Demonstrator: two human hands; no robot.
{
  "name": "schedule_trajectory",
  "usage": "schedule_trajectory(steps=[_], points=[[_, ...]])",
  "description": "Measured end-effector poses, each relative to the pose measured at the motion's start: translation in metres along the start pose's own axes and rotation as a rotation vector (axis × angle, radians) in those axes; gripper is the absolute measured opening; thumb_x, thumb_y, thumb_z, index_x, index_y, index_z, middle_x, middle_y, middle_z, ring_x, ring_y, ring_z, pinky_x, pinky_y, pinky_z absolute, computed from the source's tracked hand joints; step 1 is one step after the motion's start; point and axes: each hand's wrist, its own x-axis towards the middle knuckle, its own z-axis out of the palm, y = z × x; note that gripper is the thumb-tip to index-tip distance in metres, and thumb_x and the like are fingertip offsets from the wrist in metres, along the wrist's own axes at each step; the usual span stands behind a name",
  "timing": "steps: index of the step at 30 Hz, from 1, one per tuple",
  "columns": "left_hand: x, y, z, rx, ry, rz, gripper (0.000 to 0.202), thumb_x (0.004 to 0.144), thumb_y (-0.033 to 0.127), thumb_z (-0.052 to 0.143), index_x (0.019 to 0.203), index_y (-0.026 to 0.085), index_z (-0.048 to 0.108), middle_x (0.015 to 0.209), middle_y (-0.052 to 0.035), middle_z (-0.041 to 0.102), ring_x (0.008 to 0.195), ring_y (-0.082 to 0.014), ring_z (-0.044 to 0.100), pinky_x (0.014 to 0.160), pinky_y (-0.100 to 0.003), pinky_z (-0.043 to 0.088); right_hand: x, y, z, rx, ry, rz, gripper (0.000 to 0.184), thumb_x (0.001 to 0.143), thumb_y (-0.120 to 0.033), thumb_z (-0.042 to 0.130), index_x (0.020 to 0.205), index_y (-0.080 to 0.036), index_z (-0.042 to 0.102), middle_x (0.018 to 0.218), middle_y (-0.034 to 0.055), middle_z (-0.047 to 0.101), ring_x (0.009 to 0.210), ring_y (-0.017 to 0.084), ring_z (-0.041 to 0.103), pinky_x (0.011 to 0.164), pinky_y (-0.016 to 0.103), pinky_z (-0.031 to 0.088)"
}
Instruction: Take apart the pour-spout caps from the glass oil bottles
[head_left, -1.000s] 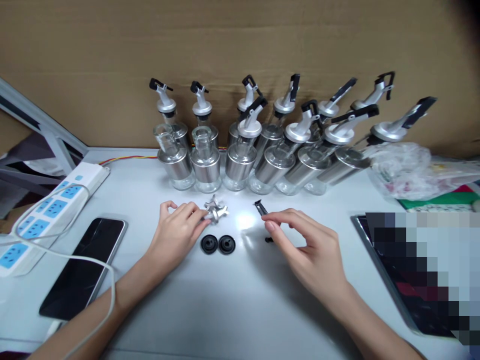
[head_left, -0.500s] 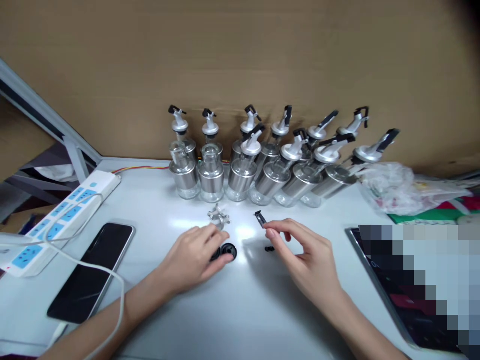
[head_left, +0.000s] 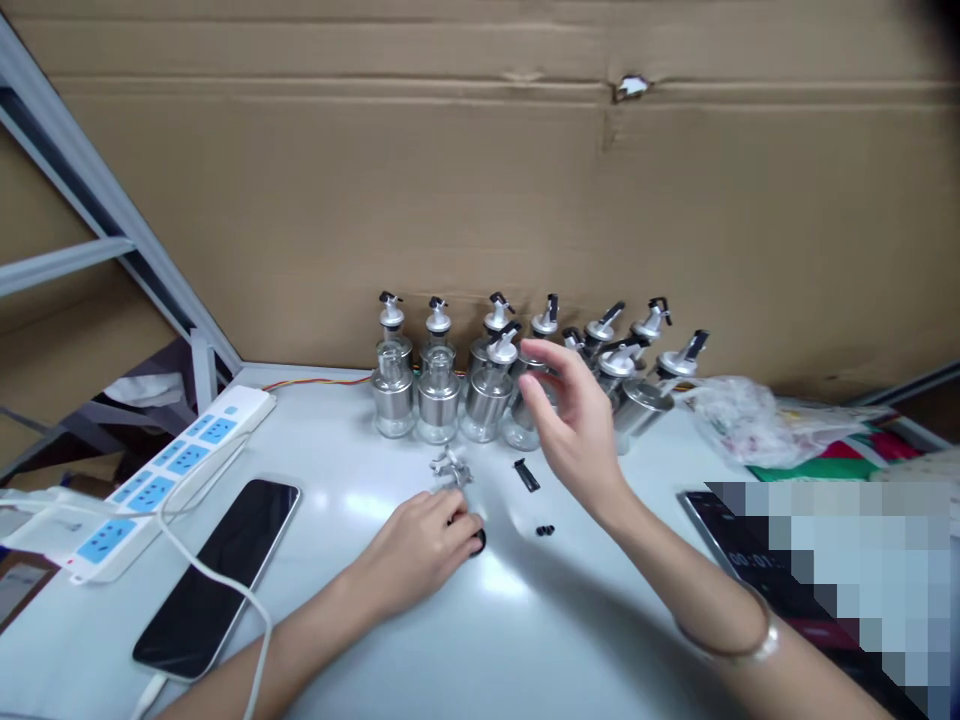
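Note:
My left hand [head_left: 421, 548] lies low on the table with its fingers curled together over a black round part [head_left: 481, 543], most of which they hide. Just beyond those fingers are silver metal spout pieces [head_left: 452, 468]. My right hand [head_left: 574, 425] is raised in front of the bottles, thumb and index finger apart, with nothing seen between them. Below it on the table lie a black flat lever-like piece [head_left: 527, 475] and small black bits [head_left: 545, 531]. Two glass bottles with steel sleeves, one [head_left: 394, 395] beside the other [head_left: 439, 400], stand without spouts.
Behind, several bottles with silver pour spouts [head_left: 501, 345] stand along a cardboard wall [head_left: 337, 200]. On the left are a power strip [head_left: 169, 470] and a phone [head_left: 217, 580] with a white cable. Plastic bags [head_left: 735, 415] and a dark tablet-like screen [head_left: 724, 540] are at right.
My right hand has risen from the black lever-like piece toward the bottles. My left hand stays at the black round part, fingers closer together. The view has tilted upward.

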Motion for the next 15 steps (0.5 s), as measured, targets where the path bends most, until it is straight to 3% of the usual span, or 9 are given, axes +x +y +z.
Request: schedule_trajectory(steps=[4,8,12,15], points=[[0.0,-0.001,-0.001,-0.022,0.062,-0.009,0.021,0.094,0.025,0.04,0.099,0.017,0.059,0.082,-0.004,0.06,0.066,-0.0161,0.057,0.059,-0.029,0.048,0.019,0.021,0.028,0.092,0.057,0.121,0.036,0.086,-0.033,0.054,0.118,-0.018,0.05,0.124,0.014,0.056,0.112,0.022,0.054,0.098,0.041,0.042],[0.001,0.001,-0.001,-0.109,0.15,-0.04,0.021,0.094,0.023,0.039,0.101,0.016,0.058,0.085,-0.0057,0.062,0.071,-0.0166,0.059,0.063,-0.029,0.049,0.026,0.033,0.046,0.06,0.041,0.222,0.034,0.084,-0.038,0.054,0.109,-0.015,0.051,0.097,0.0095,0.062,0.085,0.02,0.057,0.082,0.037,0.045],[0.005,0.012,-0.005,-0.332,0.287,-0.15,0.017,0.093,0.02,0.043,0.106,0.018,0.054,0.09,-0.0061,0.057,0.082,-0.0158,0.058,0.072,-0.028,0.051,0.029,0.032,0.047,0.059,-0.06,0.159,0.022,0.086,-0.034,0.049,0.1,-0.017,0.051,0.085,0.0051,0.059,0.076,0.018,0.054,0.074,0.033,0.043],[0.019,0.019,-0.011,-0.346,0.439,-0.2,0.018,0.09,0.016,0.044,0.108,0.019,0.048,0.097,-0.0074,0.053,0.092,-0.0172,0.056,0.078,-0.031,0.051,0.031,0.024,0.038,0.124,-0.079,0.125,0.017,0.087,-0.033,0.048,0.097,-0.02,0.049,0.087,0.005,0.058,0.076,0.018,0.054,0.072,0.032,0.043]])
